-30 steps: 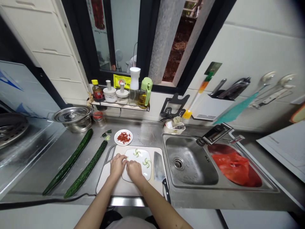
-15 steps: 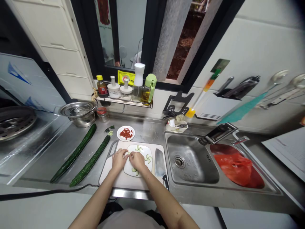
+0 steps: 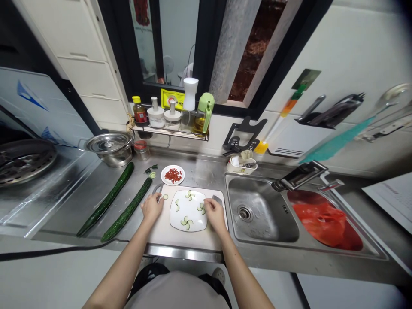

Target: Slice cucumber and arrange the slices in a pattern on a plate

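A white square plate (image 3: 189, 211) lies on the pale cutting board (image 3: 161, 236). Thin cucumber slices form pinwheels near its top, right and bottom edges, with a smaller curved arrangement (image 3: 177, 205) at its left. My left hand (image 3: 152, 207) is at the board's upper left, fingers bent, beside a round cucumber slice (image 3: 165, 196); whether it grips anything is too small to tell. At the plate's right edge, my right hand (image 3: 214, 211) has its fingers pinched together over the right pinwheel (image 3: 201, 208); anything between them is hidden. It also covers most of the knife.
Two whole cucumbers (image 3: 108, 201) lie left of the board. Behind it sits a small plate of red pieces (image 3: 173, 175). A double sink (image 3: 262, 214) is on the right. A condiment shelf (image 3: 174, 131) hangs at the back, near a lidded steel pot (image 3: 111, 149).
My hands have parted from the plate's left side. The left went to the board's left edge, the right to the plate's right edge. The left slice arrangement now shows, and the knife is mostly covered.
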`<state>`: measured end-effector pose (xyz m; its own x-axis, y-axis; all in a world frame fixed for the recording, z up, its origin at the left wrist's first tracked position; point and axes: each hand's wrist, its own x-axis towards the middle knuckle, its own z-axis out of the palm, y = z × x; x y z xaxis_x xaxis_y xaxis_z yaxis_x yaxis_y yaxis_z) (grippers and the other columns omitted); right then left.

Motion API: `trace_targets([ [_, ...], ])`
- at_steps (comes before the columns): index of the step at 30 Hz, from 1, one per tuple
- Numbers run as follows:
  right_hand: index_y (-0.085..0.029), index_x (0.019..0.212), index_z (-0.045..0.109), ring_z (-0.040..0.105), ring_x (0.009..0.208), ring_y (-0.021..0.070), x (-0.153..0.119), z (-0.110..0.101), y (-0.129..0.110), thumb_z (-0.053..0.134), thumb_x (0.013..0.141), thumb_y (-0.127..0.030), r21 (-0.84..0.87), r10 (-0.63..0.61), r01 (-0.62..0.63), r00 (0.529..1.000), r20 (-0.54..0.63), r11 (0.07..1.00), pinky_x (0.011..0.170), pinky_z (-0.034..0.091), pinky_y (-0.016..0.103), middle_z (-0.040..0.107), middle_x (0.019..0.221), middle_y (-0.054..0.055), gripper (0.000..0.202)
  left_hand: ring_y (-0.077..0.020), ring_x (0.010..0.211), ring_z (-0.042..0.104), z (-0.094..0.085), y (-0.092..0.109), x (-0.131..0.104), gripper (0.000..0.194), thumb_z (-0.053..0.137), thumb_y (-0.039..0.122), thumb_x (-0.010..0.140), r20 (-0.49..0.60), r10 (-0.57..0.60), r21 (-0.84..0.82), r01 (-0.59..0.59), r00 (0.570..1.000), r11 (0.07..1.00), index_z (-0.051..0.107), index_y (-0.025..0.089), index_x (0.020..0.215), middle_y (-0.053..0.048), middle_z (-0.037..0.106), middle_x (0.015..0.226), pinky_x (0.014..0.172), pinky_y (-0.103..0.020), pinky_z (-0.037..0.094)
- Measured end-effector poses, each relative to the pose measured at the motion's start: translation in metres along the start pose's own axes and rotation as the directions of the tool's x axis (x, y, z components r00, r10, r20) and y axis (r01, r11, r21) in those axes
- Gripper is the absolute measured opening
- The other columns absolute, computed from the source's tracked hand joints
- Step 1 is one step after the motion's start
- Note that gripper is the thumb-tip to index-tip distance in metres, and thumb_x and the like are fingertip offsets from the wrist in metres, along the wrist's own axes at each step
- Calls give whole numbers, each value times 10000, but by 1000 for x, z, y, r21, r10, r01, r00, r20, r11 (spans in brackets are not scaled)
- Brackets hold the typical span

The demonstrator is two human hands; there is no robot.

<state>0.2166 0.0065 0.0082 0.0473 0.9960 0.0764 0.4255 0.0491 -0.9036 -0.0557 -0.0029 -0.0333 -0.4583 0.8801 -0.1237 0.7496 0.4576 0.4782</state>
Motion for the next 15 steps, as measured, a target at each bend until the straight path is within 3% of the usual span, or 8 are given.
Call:
trace_targets([
  [5,-152,821,708,591,636,177,-14,-13,1,541,769,-467,62,42,-42,999,-4,997,599,455,271,689,714,64,361,-315,1060,558,6,11,7,365,527,425,806,5,-19,116,18,1000,993,649,240,1096,-116,629,1093,906,-471,374],
  [9,-154,832,708,629,710,202,-22,-15,1,545,775,-499,97,45,-46,999,17,994,649,481,291,717,789,93,385,-308,1059,556,9,15,10,281,533,385,803,16,-16,102,14,1000,995,662,230,999,-113,626,1076,900,-454,387],
  [12,-153,820,707,615,681,193,-25,-13,2,548,771,-504,91,61,-63,998,21,994,630,470,284,712,771,88,389,-286,1031,574,9,17,10,198,553,318,789,9,-12,6,12,1000,1000,648,215,930,-95,648,1011,899,-435,391],
  [15,-150,811,707,585,640,174,-25,-10,3,551,766,-491,81,57,-59,998,21,995,608,448,272,699,740,73,378,-245,928,609,8,21,10,147,585,270,757,4,-17,-225,18,1000,974,634,201,877,-55,661,864,873,-408,411],
])
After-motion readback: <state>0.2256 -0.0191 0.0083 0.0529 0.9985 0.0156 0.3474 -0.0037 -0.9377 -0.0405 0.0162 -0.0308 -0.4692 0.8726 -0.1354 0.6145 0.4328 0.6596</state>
